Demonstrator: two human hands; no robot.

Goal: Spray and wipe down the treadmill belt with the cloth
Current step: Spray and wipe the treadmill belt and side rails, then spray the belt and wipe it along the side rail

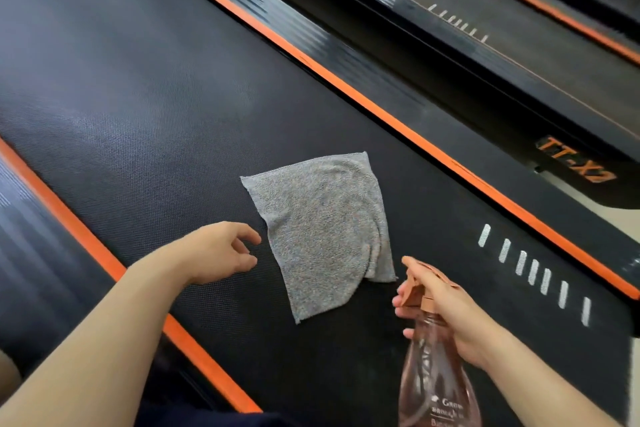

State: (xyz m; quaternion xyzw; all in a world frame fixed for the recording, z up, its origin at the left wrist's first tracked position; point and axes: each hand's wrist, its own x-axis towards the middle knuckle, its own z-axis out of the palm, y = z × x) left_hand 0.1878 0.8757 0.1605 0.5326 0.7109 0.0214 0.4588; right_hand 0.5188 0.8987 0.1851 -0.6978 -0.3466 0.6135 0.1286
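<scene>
A grey cloth (322, 232) lies flat, partly folded, on the black textured treadmill belt (145, 87). My left hand (221, 251) hovers just left of the cloth, fingers loosely curled, holding nothing and apart from the cloth's edge. My right hand (446, 308) grips the neck of a clear pinkish spray bottle (438, 374) with a copper-coloured trigger head, fingers on the trigger. The nozzle points up the belt, just below the cloth's lower right corner.
Orange side strips (346, 90) border the belt on both sides, with black ribbed foot rails (31, 253) outside them. White dash marks (533, 270) are printed on the belt at the right. A second treadmill (519, 45) stands close at the right.
</scene>
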